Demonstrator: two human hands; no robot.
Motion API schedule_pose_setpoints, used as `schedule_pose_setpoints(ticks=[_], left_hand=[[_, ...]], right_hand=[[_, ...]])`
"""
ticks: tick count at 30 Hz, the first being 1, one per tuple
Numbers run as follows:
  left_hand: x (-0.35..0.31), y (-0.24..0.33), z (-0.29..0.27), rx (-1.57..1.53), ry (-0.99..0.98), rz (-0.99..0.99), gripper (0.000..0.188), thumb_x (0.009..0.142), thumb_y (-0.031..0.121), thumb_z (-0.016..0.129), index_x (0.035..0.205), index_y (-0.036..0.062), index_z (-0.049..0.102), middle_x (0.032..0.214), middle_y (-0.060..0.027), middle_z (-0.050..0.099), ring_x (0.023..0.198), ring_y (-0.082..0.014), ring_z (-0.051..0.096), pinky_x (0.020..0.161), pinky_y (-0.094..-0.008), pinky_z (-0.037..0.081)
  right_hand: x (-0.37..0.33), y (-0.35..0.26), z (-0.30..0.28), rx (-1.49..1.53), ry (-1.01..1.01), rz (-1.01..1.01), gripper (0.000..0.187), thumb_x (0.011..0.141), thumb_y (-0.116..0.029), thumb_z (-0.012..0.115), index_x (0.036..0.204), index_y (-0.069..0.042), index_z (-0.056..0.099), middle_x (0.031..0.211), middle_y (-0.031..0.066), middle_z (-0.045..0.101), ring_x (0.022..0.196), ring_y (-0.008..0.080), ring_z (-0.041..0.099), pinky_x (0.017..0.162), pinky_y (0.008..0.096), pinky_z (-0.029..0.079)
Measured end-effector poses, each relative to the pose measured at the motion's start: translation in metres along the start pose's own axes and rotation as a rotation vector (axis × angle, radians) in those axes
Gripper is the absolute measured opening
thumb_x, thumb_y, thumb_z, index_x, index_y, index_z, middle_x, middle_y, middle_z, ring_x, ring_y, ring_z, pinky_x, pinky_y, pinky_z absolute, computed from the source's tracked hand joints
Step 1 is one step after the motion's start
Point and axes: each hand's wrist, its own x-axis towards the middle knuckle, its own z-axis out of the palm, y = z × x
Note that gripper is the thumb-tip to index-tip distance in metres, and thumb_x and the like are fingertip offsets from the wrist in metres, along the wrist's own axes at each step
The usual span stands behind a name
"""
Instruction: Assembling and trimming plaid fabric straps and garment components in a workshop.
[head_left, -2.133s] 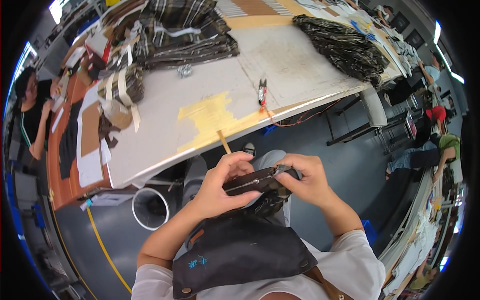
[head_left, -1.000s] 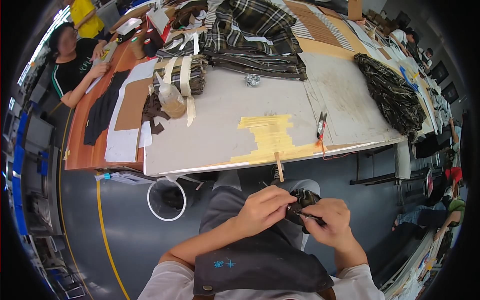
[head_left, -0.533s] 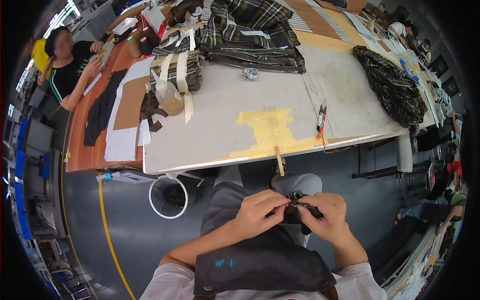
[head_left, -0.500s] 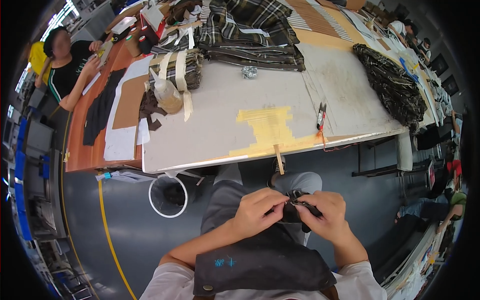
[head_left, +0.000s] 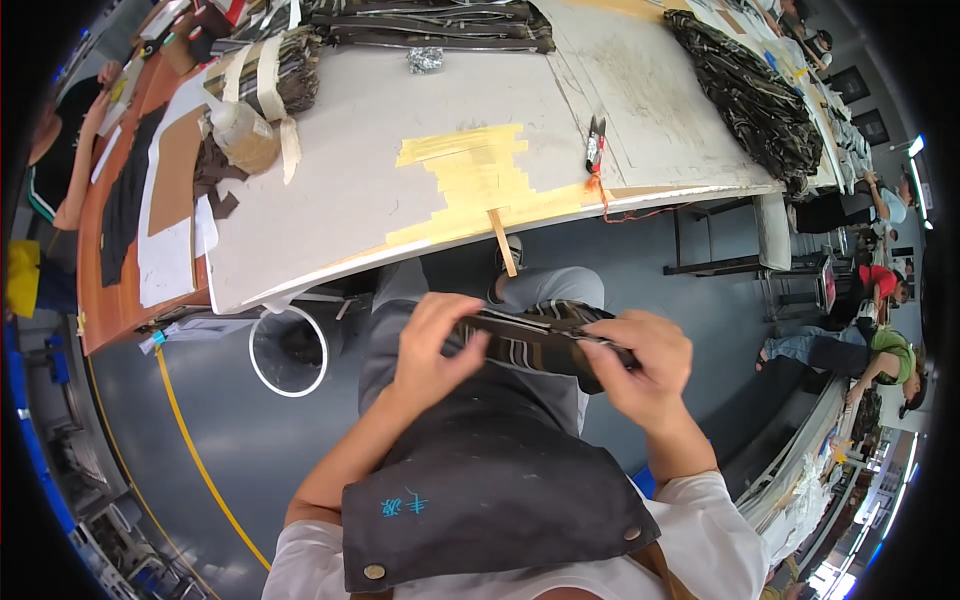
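In front of my lap, a dark plaid fabric piece (head_left: 530, 352) with light stripes is stretched between my hands, with a folded strip along its upper edge. My left hand (head_left: 432, 345) has its left end between thumb and fingers, the thumb slightly blurred. Toward the right end, my right hand (head_left: 648, 362) pinches the cloth, thumb on top and the other fingers behind it. Beyond it is the grey tabletop (head_left: 350, 185), with yellow tape (head_left: 465, 175) at its near edge and a wooden stick (head_left: 502, 243) jutting out from there.
Thread snips (head_left: 595, 148) with an orange cord lie on the table. A glue bottle (head_left: 243, 138) stands left, near a tied plaid bundle (head_left: 295, 70). More plaid cloth (head_left: 745, 95) is heaped right. A white-rimmed bin (head_left: 322, 372) is below. People work at both sides.
My hands have moved apart, spreading the fabric piece that was bunched between them. My left hand has shifted left and up. The view has tilted down and turned, so the table sits higher.
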Motion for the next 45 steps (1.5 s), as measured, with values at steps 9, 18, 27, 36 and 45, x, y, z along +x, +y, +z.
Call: schedule_pose_setpoints(ticks=[9, 18, 27, 36, 45], left_hand=[[0.01, 0.03, 0.016, -0.189, -0.011, -0.04, 0.026, 0.061, -0.004, 0.068, 0.083, 0.0006, 0.054, 0.078, -0.008, 0.056, 0.072, -0.0216, 0.055, 0.061, -0.0288, 0.045], [0.005, 0.017, 0.005, -1.343, -0.357, -0.818, 0.026, 0.078, -0.005, 0.06, 0.104, -0.0013, 0.058, 0.103, -0.0022, 0.056, 0.089, -0.0119, 0.055, 0.08, -0.0241, 0.042], [-0.01, 0.003, 0.02, -1.701, -0.423, -0.974, 0.027, 0.071, -0.002, 0.064, 0.097, 0.0022, 0.06, 0.095, -0.0036, 0.061, 0.089, -0.0118, 0.056, 0.081, -0.0246, 0.042], [-0.012, -0.019, 0.035, -1.644, -0.31, -1.127, 0.018, 0.078, 0.005, 0.06, 0.096, 0.0036, 0.061, 0.095, -0.0036, 0.062, 0.089, -0.0117, 0.057, 0.08, -0.0252, 0.045], [-0.005, -0.03, 0.042, -1.683, -0.206, -1.215, 0.018, 0.083, 0.01, 0.057, 0.099, 0.0011, 0.061, 0.096, -0.0068, 0.064, 0.086, -0.0136, 0.061, 0.076, -0.0269, 0.048]], right_hand=[[-0.01, 0.01, 0.021, 0.075, -0.057, 0.063, 0.02, 0.064, 0.001, 0.071, 0.081, -0.002, 0.062, 0.057, 0.0063, 0.055, 0.044, 0.0149, 0.048, 0.041, 0.0253, 0.034], [-0.013, 0.024, 0.024, 0.052, -0.114, 0.194, 0.02, 0.064, -0.001, 0.072, 0.082, -0.002, 0.062, 0.065, 0.0067, 0.058, 0.052, 0.0144, 0.052, 0.045, 0.023, 0.038], [-0.024, 0.043, 0.028, 0.374, -0.407, 0.437, 0.013, 0.064, 0.002, 0.069, 0.072, -0.001, 0.059, 0.071, 0.0063, 0.058, 0.061, 0.0167, 0.054, 0.053, 0.0257, 0.041], [-0.025, 0.057, 0.048, 0.451, -0.337, 0.496, 0.015, 0.07, 0.002, 0.066, 0.084, -0.001, 0.06, 0.073, 0.0054, 0.053, 0.07, 0.0169, 0.052, 0.061, 0.0257, 0.042], [-0.032, 0.075, 0.06, 0.351, -0.195, 0.489, 0.011, 0.073, 0.005, 0.062, 0.082, 0.001, 0.06, 0.083, 0.0079, 0.059, 0.069, 0.0139, 0.054, 0.061, 0.024, 0.043]])
